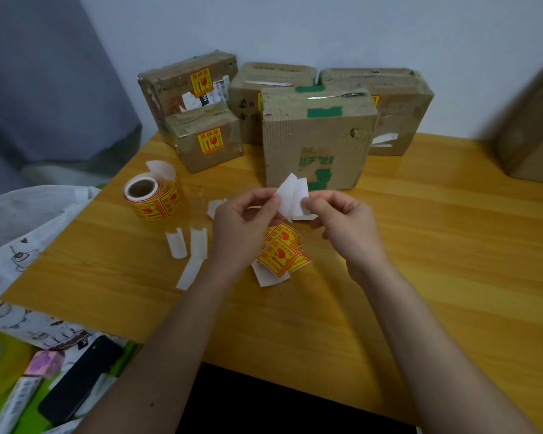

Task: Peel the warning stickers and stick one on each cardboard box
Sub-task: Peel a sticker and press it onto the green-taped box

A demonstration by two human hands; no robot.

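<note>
Both hands, left hand (245,211) and right hand (342,217), have fingers pinching a white sticker strip (292,195) to peel one for the bare box (317,139) at 12 o'clock.

Yellow-and-red warning stickers (281,252) lying on the counter (420,245): red Chinese characters along the top edge, red wine-glass symbol and up arrow below; characters too small to read. Same design on the sticker roll (152,198). Same sticker on the small front box (210,142) and on the back-left box (188,83); glass and arrow signs visible, text illegible. Back-left box also has a torn black-and-white shipping label (206,97) with the letters "HS", rotated. Big front box (318,139): green printed Chinese characters, upside down, unreadable. Middle back box (264,83): dark printed characters on its front face, partly hidden, unreadable.
</note>
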